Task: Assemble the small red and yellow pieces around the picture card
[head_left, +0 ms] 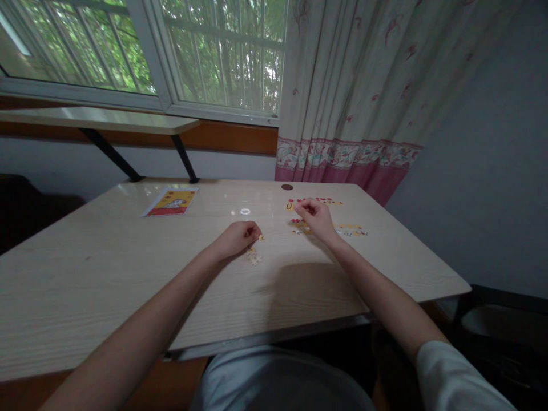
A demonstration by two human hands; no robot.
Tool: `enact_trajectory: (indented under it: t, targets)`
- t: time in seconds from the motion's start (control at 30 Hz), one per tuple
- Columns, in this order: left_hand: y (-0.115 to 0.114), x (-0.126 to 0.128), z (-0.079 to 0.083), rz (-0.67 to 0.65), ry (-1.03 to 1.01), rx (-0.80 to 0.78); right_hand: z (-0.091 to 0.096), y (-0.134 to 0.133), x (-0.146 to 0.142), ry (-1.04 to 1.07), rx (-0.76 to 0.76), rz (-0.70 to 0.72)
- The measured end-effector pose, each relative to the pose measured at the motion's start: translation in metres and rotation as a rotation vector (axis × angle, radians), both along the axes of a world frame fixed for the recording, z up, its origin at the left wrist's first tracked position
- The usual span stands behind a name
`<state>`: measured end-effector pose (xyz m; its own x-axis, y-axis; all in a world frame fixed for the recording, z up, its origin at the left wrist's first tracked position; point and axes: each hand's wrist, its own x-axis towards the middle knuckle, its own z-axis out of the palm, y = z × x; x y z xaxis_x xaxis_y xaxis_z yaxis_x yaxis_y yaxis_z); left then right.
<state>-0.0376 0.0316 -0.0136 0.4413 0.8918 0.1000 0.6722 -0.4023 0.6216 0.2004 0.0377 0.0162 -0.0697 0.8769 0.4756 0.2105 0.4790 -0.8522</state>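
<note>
Left grip (240,237): narrow, pinching 1 yellow puzzle piece (261,237), frame centre | right grip (315,217): curled over piece rows (351,227), right of centre; cannot tell if holding | handling: likely light, stiff, easily bent; take opposite edges

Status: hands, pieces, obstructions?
Left hand at a yellow puzzle piece, loose pieces beside it. Right hand at the laid-out pieces, grip unclear. Right hand blocks view of some.

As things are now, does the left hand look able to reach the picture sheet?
Probably yes: nothing visible stands between the left hand and the picture sheet, though its fingertips seem to touch a small yellow piece.
</note>
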Motion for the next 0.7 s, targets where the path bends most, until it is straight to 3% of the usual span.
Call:
enact_trajectory:
  t: [0.37, 0.57, 0.7]
  targets:
    - [0.002, 0.000, -0.005, -0.009, -0.030, -0.015, -0.001, 0.005, 0.010, -0.155, -0.047, 0.017]
    - [0.004, 0.000, -0.007, -0.011, -0.026, 0.031, -0.004, -0.007, 0.034, -0.675, -0.156, 0.201]
    - [0.003, 0.001, -0.006, -0.015, -0.038, 0.020, -0.006, -0.012, 0.045, -0.976, -0.104, 0.175]
